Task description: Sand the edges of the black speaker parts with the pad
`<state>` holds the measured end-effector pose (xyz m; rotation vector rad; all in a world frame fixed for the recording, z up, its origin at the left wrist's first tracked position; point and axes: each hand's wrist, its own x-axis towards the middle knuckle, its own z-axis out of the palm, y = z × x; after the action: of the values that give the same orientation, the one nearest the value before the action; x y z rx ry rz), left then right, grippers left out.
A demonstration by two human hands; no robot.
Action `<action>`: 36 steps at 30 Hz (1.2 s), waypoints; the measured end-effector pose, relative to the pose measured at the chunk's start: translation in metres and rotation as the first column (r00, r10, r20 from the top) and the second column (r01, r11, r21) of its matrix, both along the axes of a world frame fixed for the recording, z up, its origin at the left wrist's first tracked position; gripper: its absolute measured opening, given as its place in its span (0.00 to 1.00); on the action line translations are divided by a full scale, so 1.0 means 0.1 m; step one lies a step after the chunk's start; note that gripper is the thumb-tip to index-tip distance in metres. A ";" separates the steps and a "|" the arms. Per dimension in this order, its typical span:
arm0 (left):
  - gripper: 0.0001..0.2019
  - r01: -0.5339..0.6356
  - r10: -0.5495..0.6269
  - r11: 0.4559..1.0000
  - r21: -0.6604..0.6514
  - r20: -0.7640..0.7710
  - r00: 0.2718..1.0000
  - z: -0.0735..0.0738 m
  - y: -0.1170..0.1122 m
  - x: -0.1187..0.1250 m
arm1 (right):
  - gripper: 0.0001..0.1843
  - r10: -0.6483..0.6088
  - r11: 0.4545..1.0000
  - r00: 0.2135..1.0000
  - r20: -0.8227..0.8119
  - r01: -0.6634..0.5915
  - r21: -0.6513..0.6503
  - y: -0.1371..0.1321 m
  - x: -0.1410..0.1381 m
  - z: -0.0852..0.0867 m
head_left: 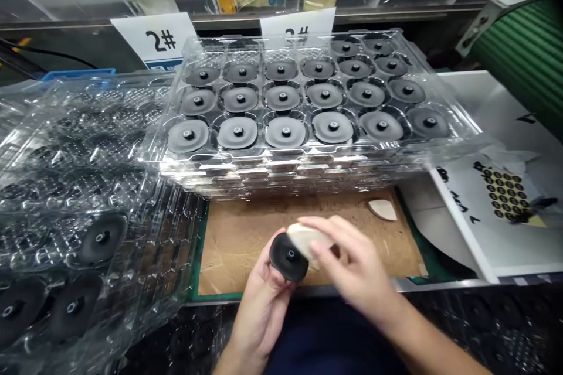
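Black and round, one part [281, 255] sits gripped in the left hand [266, 293] over the cardboard [233, 240], seemingly mid-work; the right hand [356, 261] pinches a pale pad [305, 239] at its edge, contact unclear through blur. Similar parts [285, 136] already fill the clear tray's [264, 156] front row.

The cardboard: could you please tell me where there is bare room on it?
The cardboard is bare between the left trays and left hand, and right of the right hand, below the loose white piece; both hands crowd its middle.
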<state>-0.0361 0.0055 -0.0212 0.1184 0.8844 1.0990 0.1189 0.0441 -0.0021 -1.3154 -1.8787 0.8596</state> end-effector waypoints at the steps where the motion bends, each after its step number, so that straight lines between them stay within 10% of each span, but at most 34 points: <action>1: 0.29 0.016 -0.016 1.000 0.011 -0.001 1.000 0.02 0.00 0.02 | 0.15 0.043 0.996 0.998 -0.054 -0.038 0.083 -0.03 -0.06 0.13; 6: 0.28 0.018 -0.018 1.000 -0.021 -0.033 0.999 0.10 0.01 0.09 | 0.12 0.289 0.957 0.955 -0.061 -0.290 0.003 -0.10 -0.07 0.43; 20: 0.30 0.177 -0.178 0.984 -0.017 -0.073 0.981 0.28 0.04 0.44 | 0.13 0.053 0.973 0.998 -0.033 -0.044 0.225 -0.20 0.23 0.44; 25: 0.29 0.198 -0.198 0.980 -0.007 -0.014 0.980 0.27 0.02 0.44 | 0.11 0.199 0.976 0.980 -0.025 -0.196 0.093 -0.32 0.52 0.45; 30: 0.32 0.161 -0.161 0.987 0.001 -0.005 0.987 0.32 0.04 0.57 | 0.14 -0.047 0.980 0.975 0.216 0.003 0.197 -0.29 0.65 0.48; 36: 0.29 0.309 -0.309 0.951 0.016 0.017 0.951 0.37 -0.02 0.56 | 0.18 0.377 0.884 0.926 0.020 -0.366 0.291 0.01 0.59 0.48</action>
<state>0.0196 0.0038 0.0157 0.2487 0.8102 0.8115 0.1774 0.0451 0.0456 -0.7665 -2.1692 0.7471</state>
